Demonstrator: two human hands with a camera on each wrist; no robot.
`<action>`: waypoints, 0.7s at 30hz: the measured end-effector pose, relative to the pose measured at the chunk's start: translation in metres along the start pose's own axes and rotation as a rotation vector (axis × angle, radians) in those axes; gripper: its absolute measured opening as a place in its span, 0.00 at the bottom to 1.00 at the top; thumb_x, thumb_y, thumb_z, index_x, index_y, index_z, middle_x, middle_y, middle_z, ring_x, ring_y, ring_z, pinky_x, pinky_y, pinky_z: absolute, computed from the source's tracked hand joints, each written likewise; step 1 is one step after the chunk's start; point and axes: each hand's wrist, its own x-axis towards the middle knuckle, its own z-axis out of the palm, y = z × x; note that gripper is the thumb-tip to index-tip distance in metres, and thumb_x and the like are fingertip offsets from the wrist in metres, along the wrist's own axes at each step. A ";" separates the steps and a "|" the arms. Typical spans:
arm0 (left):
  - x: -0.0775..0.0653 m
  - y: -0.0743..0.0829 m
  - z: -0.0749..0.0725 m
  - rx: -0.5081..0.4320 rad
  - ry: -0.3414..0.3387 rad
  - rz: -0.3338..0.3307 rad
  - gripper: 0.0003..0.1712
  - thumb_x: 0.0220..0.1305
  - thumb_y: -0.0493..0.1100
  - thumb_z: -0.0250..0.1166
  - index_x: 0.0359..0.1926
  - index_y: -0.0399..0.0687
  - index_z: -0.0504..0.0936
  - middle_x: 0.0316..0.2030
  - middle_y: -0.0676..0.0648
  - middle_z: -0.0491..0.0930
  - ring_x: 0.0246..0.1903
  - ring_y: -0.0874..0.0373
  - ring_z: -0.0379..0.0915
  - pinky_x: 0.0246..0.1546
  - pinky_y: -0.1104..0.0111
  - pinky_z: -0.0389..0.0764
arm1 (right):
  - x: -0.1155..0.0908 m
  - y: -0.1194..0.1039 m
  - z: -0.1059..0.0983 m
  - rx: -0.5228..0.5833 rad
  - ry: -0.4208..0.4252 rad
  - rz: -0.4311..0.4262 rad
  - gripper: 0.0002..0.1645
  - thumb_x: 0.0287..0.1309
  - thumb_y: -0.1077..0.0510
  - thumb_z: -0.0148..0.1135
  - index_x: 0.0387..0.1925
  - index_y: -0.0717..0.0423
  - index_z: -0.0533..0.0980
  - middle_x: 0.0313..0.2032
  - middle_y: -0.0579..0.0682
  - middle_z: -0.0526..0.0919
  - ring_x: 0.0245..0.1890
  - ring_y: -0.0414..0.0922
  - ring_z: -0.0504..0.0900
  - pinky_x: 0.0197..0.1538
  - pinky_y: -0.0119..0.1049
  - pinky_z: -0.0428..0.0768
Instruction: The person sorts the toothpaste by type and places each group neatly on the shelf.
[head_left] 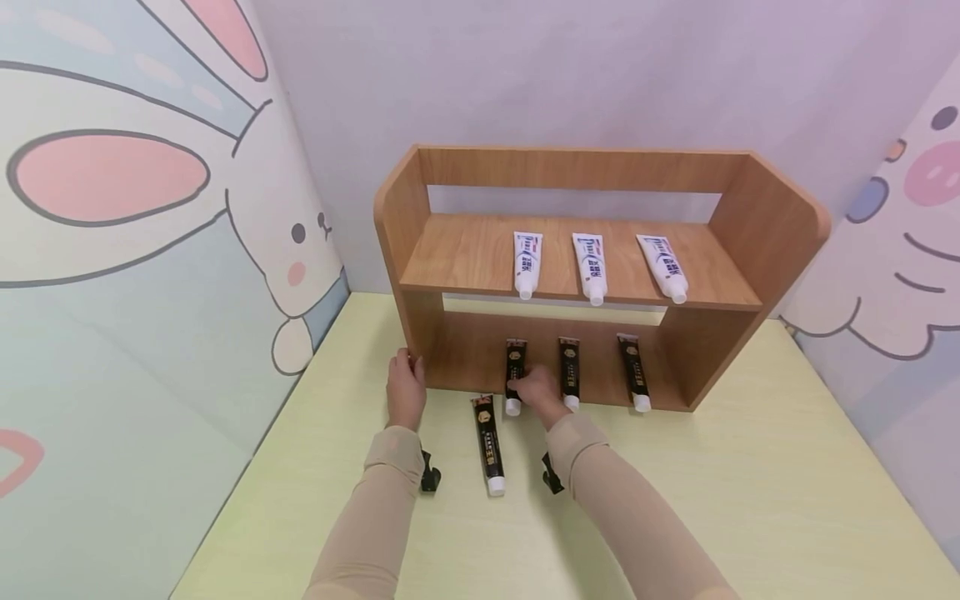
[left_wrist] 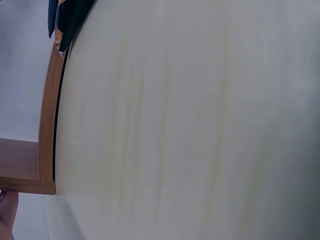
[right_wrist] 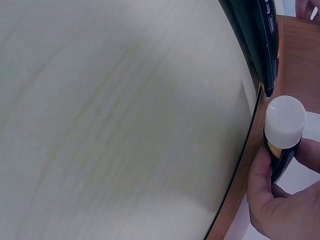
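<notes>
On the lower board of a wooden shelf [head_left: 465, 350], my right hand [head_left: 538, 387] pinches a black toothpaste tube [head_left: 515, 354] from its sides. The right wrist view shows that tube's white cap [right_wrist: 285, 122] facing outward, with my thumb and a finger on either side below it. My left hand [head_left: 406, 390] touches the outer face of the shelf's left side panel [left_wrist: 25, 185]; most of its fingers are hidden in the left wrist view. Between my forearms, another black toothpaste tube [head_left: 489, 442] lies on the table, its white cap toward me.
Two more black tubes, one in the middle [head_left: 570, 367] and one at the right [head_left: 633, 367], lie on the lower board. Three white toothpaste tubes [head_left: 591, 262] lie on the upper board, caps over its front edge. The shelf stands on a pale yellow table [head_left: 787, 467] between cartoon-printed walls.
</notes>
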 end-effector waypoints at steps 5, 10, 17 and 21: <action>-0.001 0.000 0.001 -0.003 0.008 -0.002 0.10 0.74 0.40 0.55 0.50 0.39 0.69 0.41 0.39 0.70 0.39 0.43 0.72 0.39 0.53 0.77 | 0.002 -0.001 -0.001 -0.005 0.008 -0.021 0.32 0.59 0.59 0.65 0.61 0.72 0.69 0.57 0.67 0.73 0.54 0.61 0.74 0.52 0.52 0.75; 0.000 0.000 0.001 0.000 0.010 -0.004 0.10 0.74 0.41 0.55 0.49 0.39 0.69 0.41 0.39 0.70 0.40 0.43 0.72 0.40 0.53 0.77 | 0.002 -0.002 -0.001 -0.007 0.009 -0.025 0.31 0.60 0.59 0.65 0.60 0.71 0.70 0.57 0.66 0.74 0.53 0.60 0.75 0.52 0.52 0.75; -0.001 0.001 0.000 0.000 -0.012 -0.019 0.10 0.75 0.43 0.54 0.48 0.41 0.68 0.40 0.40 0.70 0.38 0.45 0.71 0.38 0.55 0.76 | 0.005 0.001 0.000 -0.025 0.014 -0.036 0.27 0.60 0.57 0.65 0.57 0.69 0.73 0.51 0.64 0.77 0.48 0.58 0.77 0.48 0.51 0.77; -0.001 0.004 -0.002 -0.001 -0.010 -0.020 0.10 0.74 0.42 0.55 0.48 0.40 0.68 0.40 0.40 0.70 0.38 0.44 0.71 0.38 0.55 0.76 | 0.007 0.001 0.001 -0.030 0.019 -0.049 0.27 0.59 0.57 0.65 0.55 0.69 0.73 0.50 0.64 0.78 0.47 0.58 0.77 0.47 0.50 0.77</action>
